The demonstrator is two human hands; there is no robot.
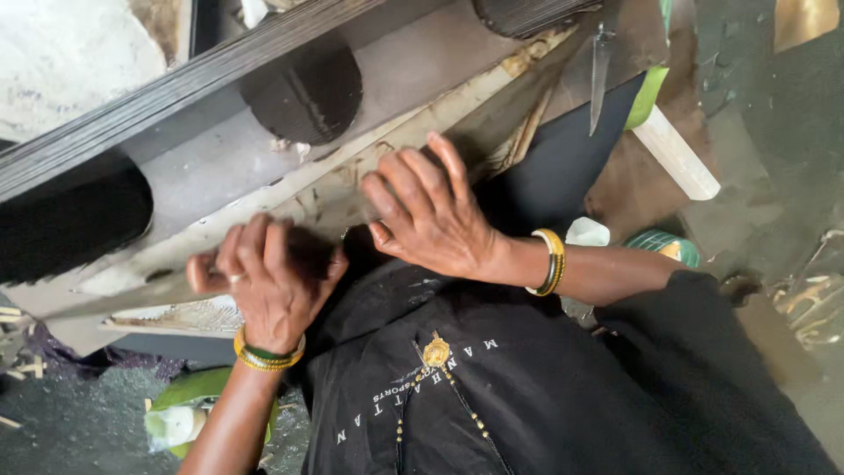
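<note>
Your left hand (268, 281) grips a small dark bundle (308, 251) against the worn board (413, 119), your right hand (431, 211) presses flat with fingers spread, and several finished dark bundles (303, 92) already sit above.

Knife (600, 75) beyond board (264, 207), right

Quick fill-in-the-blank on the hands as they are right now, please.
1. The ___ hand lies flat on the pale plank, fingers spread.
2. A ring shows on the ___ hand.
3. Both wrists carry gold and ___ bangles.
Missing words: right; left; green.
</note>
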